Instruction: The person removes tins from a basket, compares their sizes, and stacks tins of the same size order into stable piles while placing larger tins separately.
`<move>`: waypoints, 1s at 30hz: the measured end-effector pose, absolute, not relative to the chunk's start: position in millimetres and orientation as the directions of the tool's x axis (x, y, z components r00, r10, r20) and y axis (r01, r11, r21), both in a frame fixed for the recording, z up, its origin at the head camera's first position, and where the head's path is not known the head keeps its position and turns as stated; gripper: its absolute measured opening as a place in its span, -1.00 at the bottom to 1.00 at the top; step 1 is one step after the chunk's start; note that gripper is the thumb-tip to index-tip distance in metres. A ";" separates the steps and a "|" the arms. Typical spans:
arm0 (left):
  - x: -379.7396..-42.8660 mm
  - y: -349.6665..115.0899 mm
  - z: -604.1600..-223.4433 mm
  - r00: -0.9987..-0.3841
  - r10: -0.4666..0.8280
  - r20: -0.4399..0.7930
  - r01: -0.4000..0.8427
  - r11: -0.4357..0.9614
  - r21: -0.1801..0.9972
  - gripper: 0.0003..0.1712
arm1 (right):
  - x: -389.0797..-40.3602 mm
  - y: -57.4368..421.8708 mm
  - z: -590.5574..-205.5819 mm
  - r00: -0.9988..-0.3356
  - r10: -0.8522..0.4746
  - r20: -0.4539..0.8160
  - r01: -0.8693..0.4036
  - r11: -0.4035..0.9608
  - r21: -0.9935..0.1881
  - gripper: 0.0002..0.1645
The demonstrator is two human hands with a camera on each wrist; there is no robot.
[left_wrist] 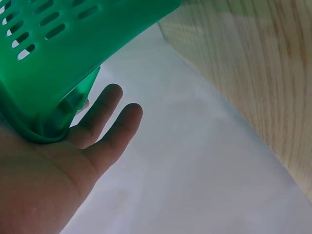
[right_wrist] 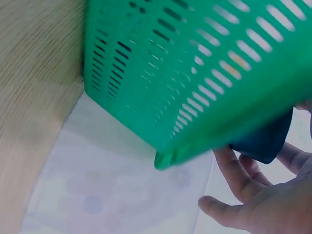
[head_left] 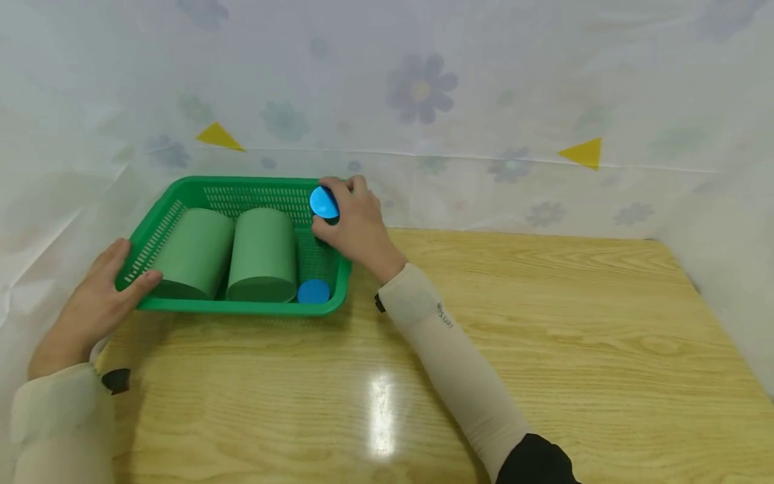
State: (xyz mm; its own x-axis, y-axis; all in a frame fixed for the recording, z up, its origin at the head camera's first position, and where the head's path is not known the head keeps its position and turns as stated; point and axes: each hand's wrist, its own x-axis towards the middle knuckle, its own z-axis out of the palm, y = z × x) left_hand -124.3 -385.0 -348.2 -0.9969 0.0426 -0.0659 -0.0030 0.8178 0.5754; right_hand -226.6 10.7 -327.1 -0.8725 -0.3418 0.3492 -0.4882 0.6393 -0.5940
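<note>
A green plastic basket with slotted walls stands at the table's left. My left hand holds its left end, thumb over the rim; in the left wrist view two fingers stretch out past the basket wall. Over the basket's far right corner, my right hand pinches a blue cylinder with a round flat top. In the right wrist view this blue cylinder looks dark and is partly behind the rim. Two large pale green cylinders lie side by side in the basket. Another blue round-topped piece sits in the near right corner.
The wood-grain table extends to the right and toward me. Behind it hangs a pale flowered sheet with two yellow triangles on it. The sheet also runs along both sides.
</note>
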 end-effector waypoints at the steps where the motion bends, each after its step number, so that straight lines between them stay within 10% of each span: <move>1: -124.1 -384.8 -348.3 -0.997 0.043 -0.065 -0.002 0.822 0.570 -0.03 | -227.1 15.0 -326.8 -0.877 -0.335 0.345 -0.480 0.611 -0.629 -0.30; 30: -123.6 -382.4 -349.4 -0.998 0.024 -0.051 -0.007 0.836 0.549 -0.05 | -251.6 113.9 -369.2 -0.961 -0.267 0.065 -0.223 0.618 -0.754 -0.17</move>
State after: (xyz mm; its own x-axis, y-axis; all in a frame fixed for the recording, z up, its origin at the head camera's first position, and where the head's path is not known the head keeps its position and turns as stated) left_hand -123.6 -382.4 -349.4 -0.9984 0.0244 -0.0505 -0.0074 0.8356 0.5493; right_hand -251.6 113.9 -369.2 -0.9615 -0.2670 0.0651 -0.2226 0.6179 -0.7541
